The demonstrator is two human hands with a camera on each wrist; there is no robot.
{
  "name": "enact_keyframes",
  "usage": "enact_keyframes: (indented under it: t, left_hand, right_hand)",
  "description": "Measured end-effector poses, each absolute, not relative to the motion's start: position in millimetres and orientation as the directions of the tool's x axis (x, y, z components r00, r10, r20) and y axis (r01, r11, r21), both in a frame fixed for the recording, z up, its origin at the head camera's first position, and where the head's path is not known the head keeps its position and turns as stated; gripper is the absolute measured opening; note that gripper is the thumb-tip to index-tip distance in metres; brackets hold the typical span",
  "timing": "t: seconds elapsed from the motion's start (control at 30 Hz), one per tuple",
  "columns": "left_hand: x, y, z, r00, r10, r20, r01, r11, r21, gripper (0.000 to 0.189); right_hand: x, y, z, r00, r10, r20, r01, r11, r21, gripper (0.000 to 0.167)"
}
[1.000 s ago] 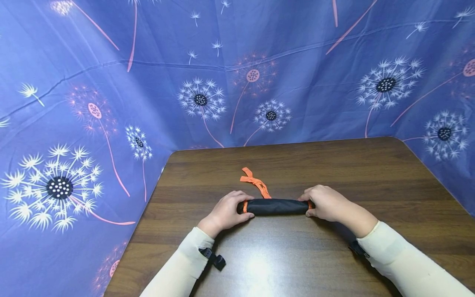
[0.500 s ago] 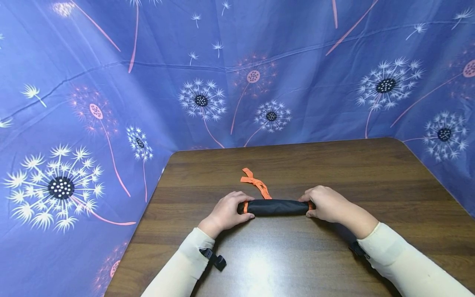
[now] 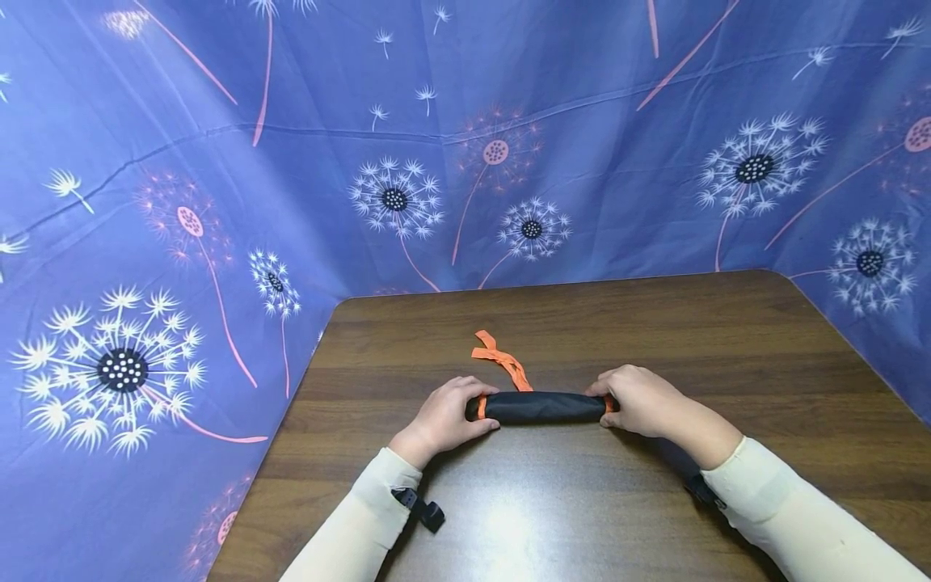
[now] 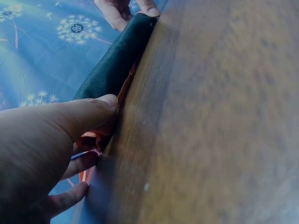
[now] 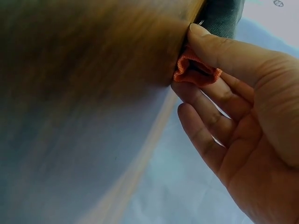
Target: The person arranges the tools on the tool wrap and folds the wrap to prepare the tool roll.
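Note:
A rolled-up black cloth bundle (image 3: 545, 407) with orange trim lies crosswise on the wooden table (image 3: 553, 501). My left hand (image 3: 445, 416) grips its left end, thumb on the near side and fingers over the far side. At the other end my right hand (image 3: 638, 398) pinches the roll the same way. Orange straps (image 3: 505, 360) stick out from behind the roll toward the back of the table. In the right wrist view the orange edge (image 5: 196, 70) shows as a folded loop at the roll's end. What is wrapped inside, if anything, cannot be seen.
A blue cloth with dandelion prints (image 3: 465, 145) hangs behind the table and along its sides. A black strap with a small device (image 3: 420, 508) sits at the left wrist, and another black strap (image 3: 704, 490) at the right.

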State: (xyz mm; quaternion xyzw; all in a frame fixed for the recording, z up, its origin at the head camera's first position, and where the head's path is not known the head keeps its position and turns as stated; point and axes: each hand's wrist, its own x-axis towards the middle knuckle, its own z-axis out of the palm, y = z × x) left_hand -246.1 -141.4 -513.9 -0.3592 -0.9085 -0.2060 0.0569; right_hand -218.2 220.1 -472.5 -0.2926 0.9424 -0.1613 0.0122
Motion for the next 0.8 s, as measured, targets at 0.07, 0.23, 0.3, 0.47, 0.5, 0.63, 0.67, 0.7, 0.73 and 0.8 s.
enact_keyframes:
  t: [0.07,0.23,0.3,0.47,0.5,0.63,0.67,0.7,0.73,0.8]
  left_hand:
    - [-245.4,-141.8,-514.1,-0.740,0.626,0.247,0.671,0.660,0.339,0.051]
    - [-245.3,-143.3,-517.2,-0.739,0.628,0.243,0.671,0.658,0.342,0.050]
    - [-245.9,-143.5,-519.0,-0.740,0.630,0.236,0.671,0.659,0.341,0.050]
    - [-246.8,-143.5,-519.9,-0.749,0.628,0.213,0.658,0.663,0.357,0.051]
    - [-246.5,-143.4,-519.3,-0.750,0.627,0.209,0.655,0.663,0.362,0.052]
    - [-246.6,-143.8,-516.7,-0.750,0.634,0.188,0.651,0.658,0.379,0.055]
    - [-247.0,-144.2,-516.4,-0.748,0.638,0.183,0.652,0.654,0.384,0.057]
    - [-247.4,-144.9,-516.1,-0.746,0.642,0.175,0.651,0.649,0.393,0.059]
    - [-247.9,-145.9,-515.7,-0.744,0.647,0.167,0.650,0.642,0.406,0.062]
    - [-249.0,-148.8,-515.0,-0.740,0.656,0.147,0.643,0.627,0.440,0.068]
  right_hand:
    - [-218.9,220.4,-473.3,-0.827,-0.558,0.074,-0.551,0.775,-0.309,0.041]
    - [-219.9,221.4,-475.5,-0.829,-0.552,0.087,-0.550,0.780,-0.300,0.042]
    - [-219.5,221.9,-475.6,-0.829,-0.551,0.093,-0.552,0.780,-0.296,0.042]
    - [-219.4,221.6,-474.0,-0.828,-0.554,0.088,-0.553,0.780,-0.293,0.044]
    - [-219.5,221.7,-473.9,-0.828,-0.554,0.084,-0.552,0.781,-0.294,0.044]
    - [-219.9,224.4,-473.9,-0.824,-0.564,0.063,-0.549,0.765,-0.337,0.047]
    - [-219.9,225.5,-474.6,-0.825,-0.562,0.052,-0.541,0.761,-0.358,0.048]
    - [-219.9,226.8,-475.6,-0.826,-0.562,0.041,-0.533,0.755,-0.382,0.048]
    - [-219.7,228.4,-476.3,-0.825,-0.564,0.033,-0.526,0.745,-0.410,0.049]
    - [-219.3,233.0,-477.4,-0.821,-0.570,0.025,-0.516,0.723,-0.459,0.051]
